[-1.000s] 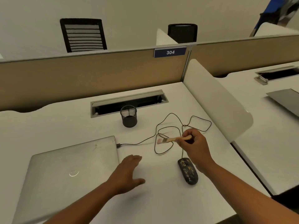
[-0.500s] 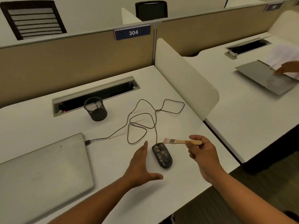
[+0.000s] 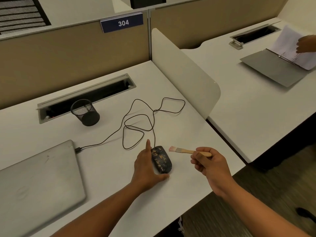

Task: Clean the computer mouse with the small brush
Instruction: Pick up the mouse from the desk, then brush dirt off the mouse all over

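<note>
A black computer mouse (image 3: 162, 159) speckled with tan crumbs lies on the white desk (image 3: 106, 161), its thin black cable (image 3: 136, 117) looping behind it. My left hand (image 3: 147, 168) rests against the mouse's left side, fingers along it and thumb curled behind its rear end. My right hand (image 3: 210, 165) hovers to the right of the mouse and pinches the wooden handle of a small brush (image 3: 184, 150). The brush points left, its pale bristles just right of the mouse's front and above the desk.
A closed silver laptop (image 3: 39, 182) lies at the left with the cable plugged into it. A black mesh pen cup (image 3: 85, 112) stands by the cable tray slot (image 3: 85, 96). A white divider (image 3: 184, 72) separates the neighbouring desk, where another person's hand (image 3: 306, 44) turns binder pages.
My left hand has moved right and come against the mouse's side. My right hand carried the brush from behind the mouse to its right side. The view shifted right and down.
</note>
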